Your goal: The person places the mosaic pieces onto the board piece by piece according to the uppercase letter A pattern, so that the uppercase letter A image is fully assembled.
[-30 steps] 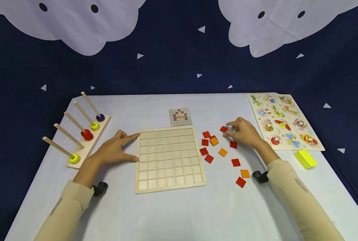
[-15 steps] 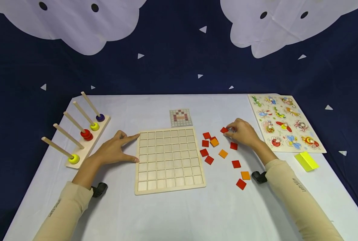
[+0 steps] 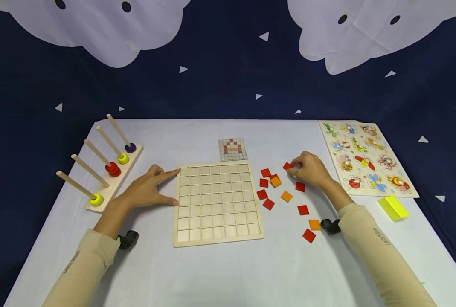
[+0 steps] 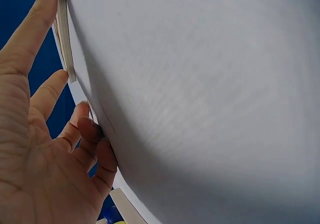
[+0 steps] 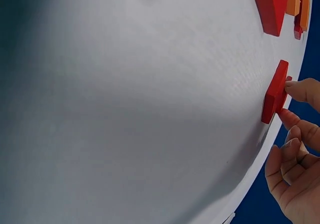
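My left hand (image 3: 145,190) lies at the left edge of a wooden grid board (image 3: 219,243), its straight thumb and index fingertips touching the frame. In the left wrist view the remaining fingers (image 4: 85,129) curl loosely near the tabletop. To the board's right, my right hand (image 3: 309,169) pinches a red square tile (image 3: 287,166) between thumb and index finger. A second red tile (image 5: 275,93) stands in front of those fingertips in the right wrist view and partly hides the pinched one. More red tiles (image 3: 268,204) and orange tiles (image 3: 286,196) lie scattered between board and right hand.
A small pattern card (image 3: 233,149) lies just behind the board. At left stands a wooden peg stand (image 3: 116,181) with coloured rings. An insect picture board (image 3: 366,160) and a yellow block (image 3: 393,208) sit at the right. A dark curtain (image 3: 220,94) hangs behind the table.
My right thumb and index finger have closed together on the red tile from a wider spread. The left hand keeps its place on the board's edge; the head view has shifted slightly.
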The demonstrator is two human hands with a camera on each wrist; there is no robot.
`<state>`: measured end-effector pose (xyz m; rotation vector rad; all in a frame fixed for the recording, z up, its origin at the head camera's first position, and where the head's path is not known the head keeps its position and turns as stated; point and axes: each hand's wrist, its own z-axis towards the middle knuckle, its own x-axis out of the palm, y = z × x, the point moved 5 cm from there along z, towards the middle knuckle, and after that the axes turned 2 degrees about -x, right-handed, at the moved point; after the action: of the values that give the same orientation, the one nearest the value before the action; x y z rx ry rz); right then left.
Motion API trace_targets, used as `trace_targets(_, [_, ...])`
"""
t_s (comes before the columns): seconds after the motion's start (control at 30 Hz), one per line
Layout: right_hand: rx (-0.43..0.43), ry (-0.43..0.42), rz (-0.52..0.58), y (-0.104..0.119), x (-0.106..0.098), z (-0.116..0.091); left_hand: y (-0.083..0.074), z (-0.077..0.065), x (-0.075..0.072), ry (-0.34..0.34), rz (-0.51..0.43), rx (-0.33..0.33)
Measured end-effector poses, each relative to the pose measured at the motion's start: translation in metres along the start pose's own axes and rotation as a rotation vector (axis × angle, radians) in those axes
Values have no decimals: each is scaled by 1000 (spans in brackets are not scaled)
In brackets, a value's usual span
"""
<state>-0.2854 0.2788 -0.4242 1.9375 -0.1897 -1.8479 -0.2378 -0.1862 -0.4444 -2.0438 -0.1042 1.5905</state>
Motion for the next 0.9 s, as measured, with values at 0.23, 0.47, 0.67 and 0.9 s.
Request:
trace_targets(0.23, [-12, -22, 9, 2, -2, -1, -1, 1, 0, -5, 9, 4])
trace_targets(0.47, [-61, -26, 69, 16, -5, 1, -3, 2, -2, 4, 11, -8])
trace_targets(0.67, [-111, -1, 93, 36, 0, 5, -1, 3, -1, 7, 7, -12])
trace_targets(0.9, [-173, 23, 140, 59, 6, 12, -1, 2, -1, 7, -1, -23])
